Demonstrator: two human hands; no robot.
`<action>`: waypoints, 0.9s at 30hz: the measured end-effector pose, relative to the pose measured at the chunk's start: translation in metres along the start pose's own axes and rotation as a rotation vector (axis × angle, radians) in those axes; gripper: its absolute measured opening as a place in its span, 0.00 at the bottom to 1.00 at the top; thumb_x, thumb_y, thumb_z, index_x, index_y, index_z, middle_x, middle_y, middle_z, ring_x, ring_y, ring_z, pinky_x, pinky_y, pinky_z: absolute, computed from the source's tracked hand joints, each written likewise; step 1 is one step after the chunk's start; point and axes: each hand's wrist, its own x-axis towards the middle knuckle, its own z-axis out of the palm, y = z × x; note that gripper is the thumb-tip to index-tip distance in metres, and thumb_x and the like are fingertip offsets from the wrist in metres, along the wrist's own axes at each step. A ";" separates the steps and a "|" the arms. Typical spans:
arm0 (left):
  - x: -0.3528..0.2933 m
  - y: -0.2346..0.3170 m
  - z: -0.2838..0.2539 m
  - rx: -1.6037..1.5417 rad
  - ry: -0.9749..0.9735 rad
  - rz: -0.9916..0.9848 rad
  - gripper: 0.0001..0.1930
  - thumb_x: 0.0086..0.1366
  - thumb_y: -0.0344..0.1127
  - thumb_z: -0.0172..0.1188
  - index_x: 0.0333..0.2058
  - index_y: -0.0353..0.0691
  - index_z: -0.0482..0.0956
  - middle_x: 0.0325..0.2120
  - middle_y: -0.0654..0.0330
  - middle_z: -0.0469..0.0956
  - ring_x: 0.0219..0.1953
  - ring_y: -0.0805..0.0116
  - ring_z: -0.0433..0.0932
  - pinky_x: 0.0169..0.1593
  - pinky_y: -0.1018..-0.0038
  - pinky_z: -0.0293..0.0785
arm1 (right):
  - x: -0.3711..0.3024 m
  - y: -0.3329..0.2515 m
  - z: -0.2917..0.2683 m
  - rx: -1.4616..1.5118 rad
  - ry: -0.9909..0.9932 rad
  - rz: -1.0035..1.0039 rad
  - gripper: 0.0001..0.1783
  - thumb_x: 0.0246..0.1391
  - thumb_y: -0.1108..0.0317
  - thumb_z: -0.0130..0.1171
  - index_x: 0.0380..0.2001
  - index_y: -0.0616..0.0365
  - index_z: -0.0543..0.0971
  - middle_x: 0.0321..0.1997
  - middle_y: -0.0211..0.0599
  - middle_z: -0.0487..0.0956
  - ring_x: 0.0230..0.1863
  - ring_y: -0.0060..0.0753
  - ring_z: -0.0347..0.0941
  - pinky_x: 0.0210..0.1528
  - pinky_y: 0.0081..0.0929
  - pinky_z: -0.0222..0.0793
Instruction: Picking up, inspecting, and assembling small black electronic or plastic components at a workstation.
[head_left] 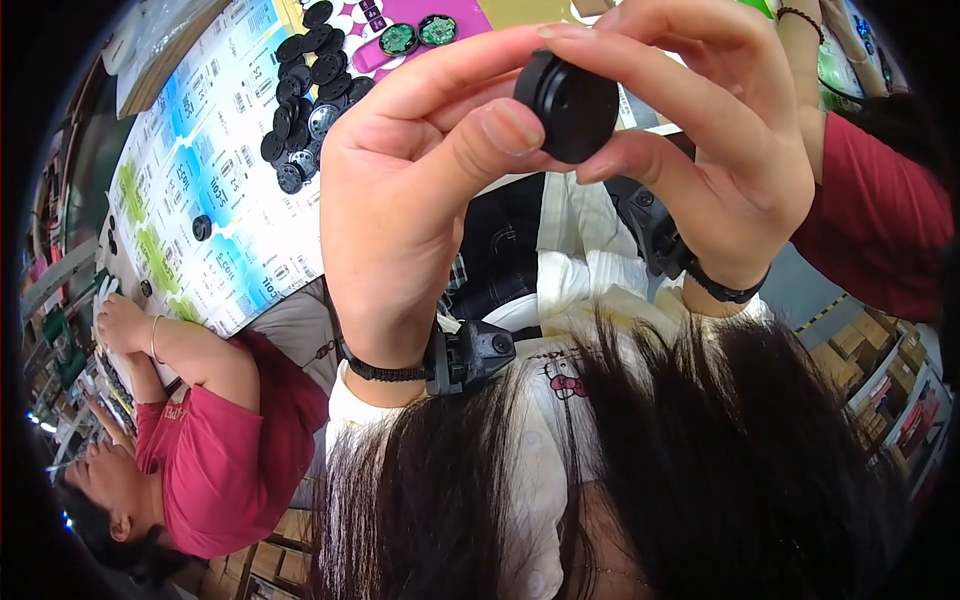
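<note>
Raised close to the camera, a round black plastic casing (578, 112) shows its flat face and a stepped rim. My left hand (420, 150) pinches its left edge, with the thumb pressed on the side. The fingers and thumb of my right hand (710, 130) grip the same casing at its top and lower right edge. On the table beyond my left hand lies a heap of black round covers (300, 100). Two round green circuit boards in black shells (418, 36) lie near the far edge. A single black round part (201, 228) sits apart on the left.
The table is covered with white, blue and green printed sheets (190, 180). A person in a red shirt (220, 450) works at the left, and another red sleeve (880, 215) is close on the right. Cardboard boxes (862, 340) stand on shelving at the lower right.
</note>
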 end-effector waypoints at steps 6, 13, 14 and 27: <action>-0.001 0.001 0.001 0.006 0.008 -0.004 0.25 0.57 0.44 0.50 0.46 0.28 0.63 0.37 0.54 0.71 0.39 0.68 0.72 0.42 0.74 0.69 | -0.001 -0.008 -0.001 -0.193 -0.053 0.013 0.24 0.26 0.75 0.64 0.35 0.60 0.76 0.33 0.34 0.67 0.33 0.26 0.66 0.36 0.18 0.62; 0.001 0.004 0.019 0.065 0.025 0.068 0.17 0.60 0.34 0.47 0.43 0.25 0.65 0.36 0.50 0.72 0.37 0.64 0.73 0.41 0.73 0.71 | -0.001 -0.009 0.005 -0.378 -0.054 -0.085 0.21 0.27 0.75 0.62 0.34 0.61 0.76 0.35 0.34 0.68 0.34 0.28 0.67 0.37 0.19 0.63; 0.001 0.003 0.024 0.079 0.052 0.110 0.16 0.59 0.32 0.47 0.42 0.25 0.66 0.36 0.49 0.72 0.37 0.64 0.74 0.41 0.73 0.71 | -0.002 -0.007 0.005 -0.369 -0.026 -0.119 0.21 0.28 0.75 0.62 0.34 0.61 0.76 0.35 0.34 0.68 0.35 0.29 0.67 0.37 0.20 0.63; -0.002 -0.016 0.023 0.410 0.162 0.478 0.10 0.55 0.21 0.48 0.37 0.23 0.68 0.32 0.50 0.73 0.33 0.69 0.74 0.39 0.80 0.69 | -0.020 0.035 0.056 0.604 0.156 0.014 0.16 0.47 0.74 0.52 0.40 0.72 0.69 0.40 0.39 0.72 0.37 0.21 0.68 0.38 0.14 0.64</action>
